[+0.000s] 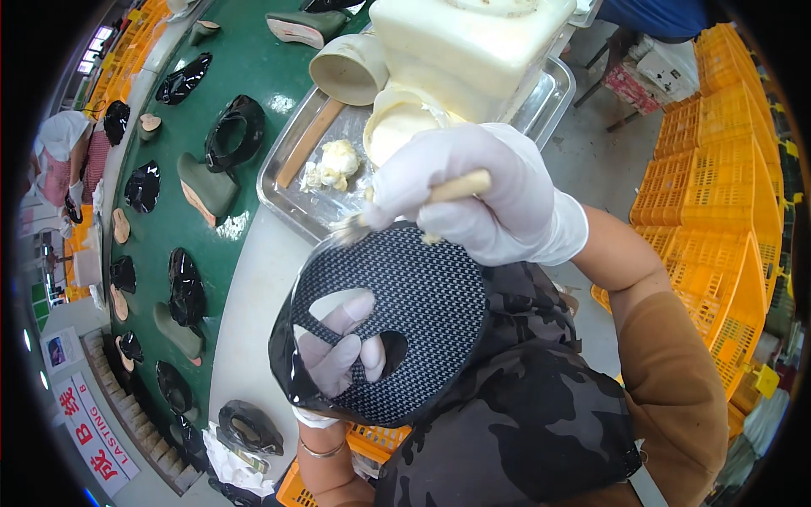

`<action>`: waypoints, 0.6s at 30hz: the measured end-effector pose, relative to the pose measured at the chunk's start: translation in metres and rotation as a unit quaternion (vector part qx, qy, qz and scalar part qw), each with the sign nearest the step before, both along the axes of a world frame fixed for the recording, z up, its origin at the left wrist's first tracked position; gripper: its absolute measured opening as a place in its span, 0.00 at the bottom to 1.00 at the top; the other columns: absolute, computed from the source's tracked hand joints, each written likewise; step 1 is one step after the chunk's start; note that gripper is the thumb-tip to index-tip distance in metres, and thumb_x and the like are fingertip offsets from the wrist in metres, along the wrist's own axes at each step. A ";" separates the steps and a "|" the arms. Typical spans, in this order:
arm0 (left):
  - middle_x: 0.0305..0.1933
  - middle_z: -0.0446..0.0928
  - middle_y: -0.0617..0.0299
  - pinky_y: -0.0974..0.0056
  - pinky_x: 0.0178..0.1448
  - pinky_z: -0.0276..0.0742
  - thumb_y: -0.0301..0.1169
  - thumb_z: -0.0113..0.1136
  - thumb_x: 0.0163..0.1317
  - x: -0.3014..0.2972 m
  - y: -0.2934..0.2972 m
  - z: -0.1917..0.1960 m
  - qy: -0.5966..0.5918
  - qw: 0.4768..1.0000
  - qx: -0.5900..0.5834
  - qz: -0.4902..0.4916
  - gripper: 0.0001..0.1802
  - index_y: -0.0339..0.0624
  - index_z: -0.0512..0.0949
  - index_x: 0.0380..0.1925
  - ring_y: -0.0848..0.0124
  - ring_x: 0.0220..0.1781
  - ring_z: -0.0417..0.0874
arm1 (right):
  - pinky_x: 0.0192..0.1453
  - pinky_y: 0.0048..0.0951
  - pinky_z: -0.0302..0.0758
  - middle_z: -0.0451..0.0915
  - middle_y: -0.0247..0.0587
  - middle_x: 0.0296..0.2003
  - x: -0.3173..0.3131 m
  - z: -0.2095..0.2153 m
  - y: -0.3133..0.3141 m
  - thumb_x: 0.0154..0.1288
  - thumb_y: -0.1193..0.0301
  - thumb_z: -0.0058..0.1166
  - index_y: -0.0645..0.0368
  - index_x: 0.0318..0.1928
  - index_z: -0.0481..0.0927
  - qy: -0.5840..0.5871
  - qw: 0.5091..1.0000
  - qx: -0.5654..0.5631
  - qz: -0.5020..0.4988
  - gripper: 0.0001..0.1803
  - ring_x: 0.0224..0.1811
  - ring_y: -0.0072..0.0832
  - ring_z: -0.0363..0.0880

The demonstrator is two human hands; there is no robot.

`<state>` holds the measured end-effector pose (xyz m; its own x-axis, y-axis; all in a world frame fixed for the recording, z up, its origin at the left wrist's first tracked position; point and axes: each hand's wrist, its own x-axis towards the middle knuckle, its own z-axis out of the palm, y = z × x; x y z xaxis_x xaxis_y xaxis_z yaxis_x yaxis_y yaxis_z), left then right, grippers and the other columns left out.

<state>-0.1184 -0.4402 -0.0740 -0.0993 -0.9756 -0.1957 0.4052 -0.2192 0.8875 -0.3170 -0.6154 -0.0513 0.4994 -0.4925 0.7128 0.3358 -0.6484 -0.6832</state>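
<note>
My left hand (338, 351), in a white glove, grips a black shoe upper (431, 313) from beneath. Its fingers show through the cut-out openings, and the woven, textured inside faces up. Wrapped in a white glove too, my right hand (498, 190) is closed on a brush (460, 186) with a pale wooden handle. The bristles are at the upper's far left edge; whether they touch it I cannot tell. Just beyond that hand stands a cup of white paste (401, 127), partly hidden by the glove.
A metal tray (269, 182) holds a large cream container (473, 51), a tan cup (351, 72), a wooden strip (311, 144) and a whitish lump (335, 165). Green conveyor (241, 38) at left carries shoe parts. Yellow crates (701, 177) are stacked right. Another person (63, 148) is far left.
</note>
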 end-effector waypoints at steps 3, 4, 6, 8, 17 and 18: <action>0.37 0.73 0.50 0.70 0.26 0.66 0.25 0.48 0.61 -0.002 0.002 0.000 0.003 1.000 0.020 0.024 0.21 0.25 0.66 0.53 0.72 0.22 0.69 | 0.37 0.26 0.76 0.81 0.41 0.33 -0.010 -0.006 -0.002 0.66 0.70 0.46 0.63 0.38 0.74 -0.008 0.999 -0.025 -0.048 0.09 0.29 0.31 0.79; 0.41 0.74 0.49 0.70 0.26 0.66 0.24 0.49 0.60 -0.002 0.002 -0.001 -0.002 0.999 0.021 0.029 0.21 0.26 0.66 0.53 0.72 0.22 0.70 | 0.37 0.25 0.75 0.80 0.40 0.32 -0.012 -0.005 0.000 0.66 0.70 0.47 0.63 0.39 0.73 -0.011 0.999 -0.006 -0.042 0.08 0.30 0.31 0.79; 0.47 0.72 0.49 0.70 0.28 0.68 0.21 0.49 0.59 -0.006 0.003 0.002 -0.004 0.998 0.041 0.047 0.20 0.26 0.67 0.52 0.72 0.24 0.71 | 0.38 0.25 0.75 0.79 0.40 0.31 -0.014 -0.001 0.003 0.66 0.70 0.48 0.62 0.39 0.71 -0.019 0.999 0.030 -0.028 0.07 0.31 0.30 0.79; 0.46 0.72 0.49 0.70 0.28 0.69 0.20 0.49 0.59 -0.005 0.007 0.001 -0.009 0.998 0.041 0.043 0.20 0.25 0.67 0.52 0.72 0.25 0.72 | 0.34 0.24 0.75 0.78 0.37 0.28 0.001 0.003 0.005 0.64 0.71 0.50 0.60 0.37 0.72 -0.065 0.997 0.034 -0.037 0.06 0.28 0.31 0.79; 0.46 0.71 0.48 0.70 0.32 0.73 0.21 0.45 0.63 -0.001 0.016 -0.011 -0.063 0.986 -0.034 0.147 0.23 0.28 0.61 0.58 0.70 0.30 0.74 | 0.35 0.22 0.75 0.78 0.37 0.29 -0.021 -0.015 0.007 0.68 0.70 0.45 0.64 0.40 0.70 -0.081 0.990 0.109 -0.048 0.09 0.29 0.23 0.78; 0.46 0.72 0.47 0.70 0.32 0.73 0.21 0.45 0.63 -0.001 0.015 -0.013 -0.079 0.985 -0.044 0.150 0.22 0.28 0.61 0.58 0.70 0.30 0.74 | 0.35 0.22 0.75 0.78 0.37 0.29 -0.027 -0.015 0.009 0.68 0.70 0.45 0.64 0.41 0.70 -0.052 0.992 0.107 -0.051 0.09 0.30 0.23 0.78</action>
